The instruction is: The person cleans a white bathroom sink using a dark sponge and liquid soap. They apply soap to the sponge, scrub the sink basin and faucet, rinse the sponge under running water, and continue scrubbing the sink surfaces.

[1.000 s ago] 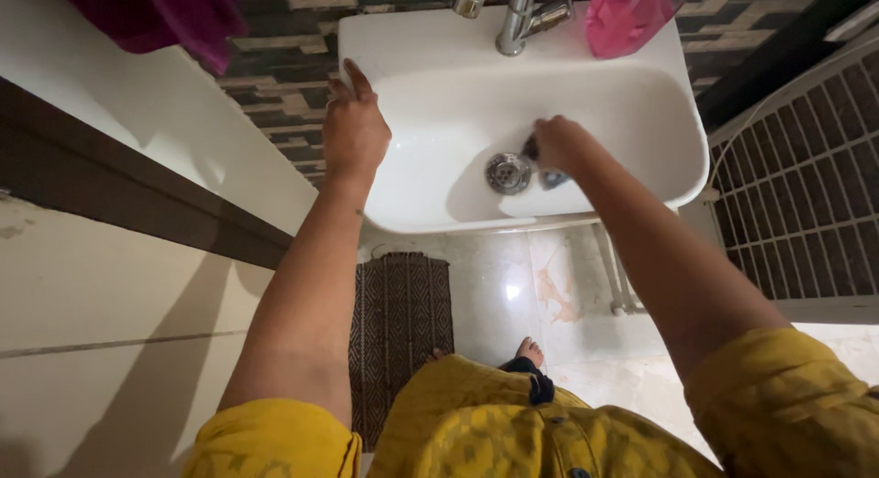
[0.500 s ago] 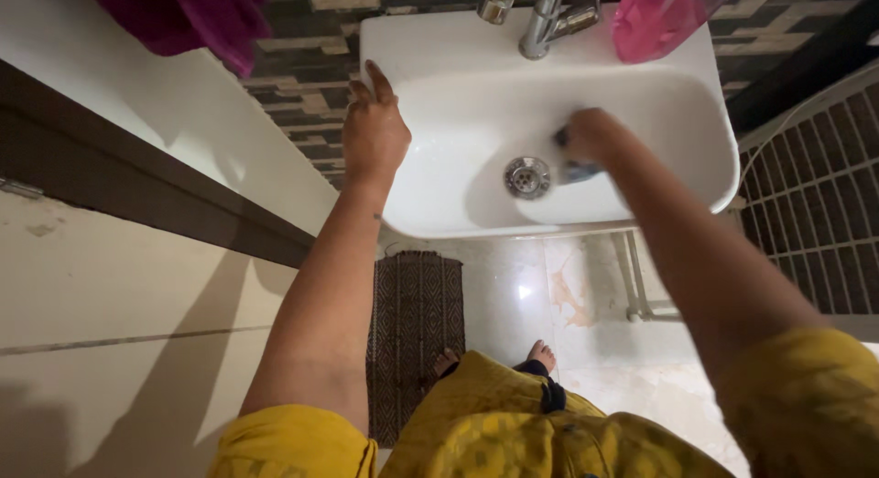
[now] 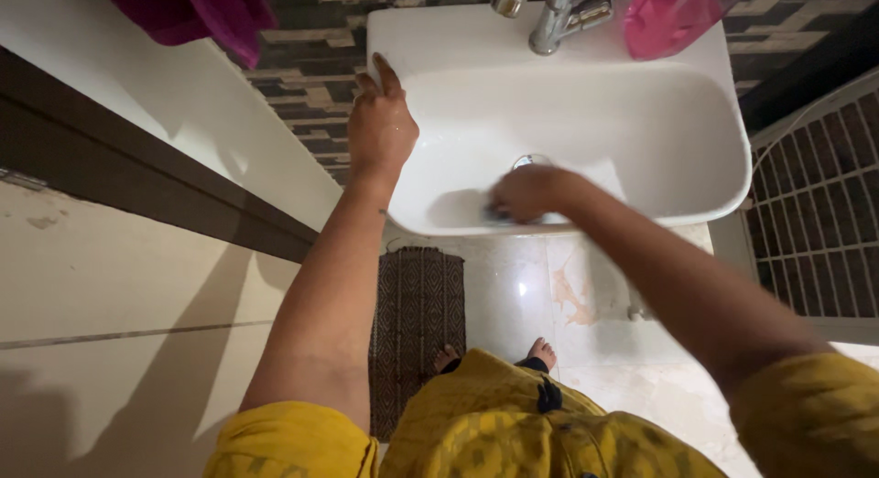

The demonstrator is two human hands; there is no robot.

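**Scrubbing hand shifts to the basin's near wall**

The right hand (image 3: 524,192), closed on a dark scrubber (image 3: 499,214), has moved from the drain (image 3: 531,160) toward the washbasin's (image 3: 641,157) front-left inside. The left hand (image 3: 380,130) stays flat on the rim, holding nothing. A pink translucent container (image 3: 673,18) stands by the chrome tap (image 3: 554,20).

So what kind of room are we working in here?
Most likely a home bathroom: a white wall-hung basin with a chrome tap, a small woven mat on a glossy tiled floor.

Pale marble floor (image 3: 604,368) with dark woven mat (image 3: 418,313), two bare feet.
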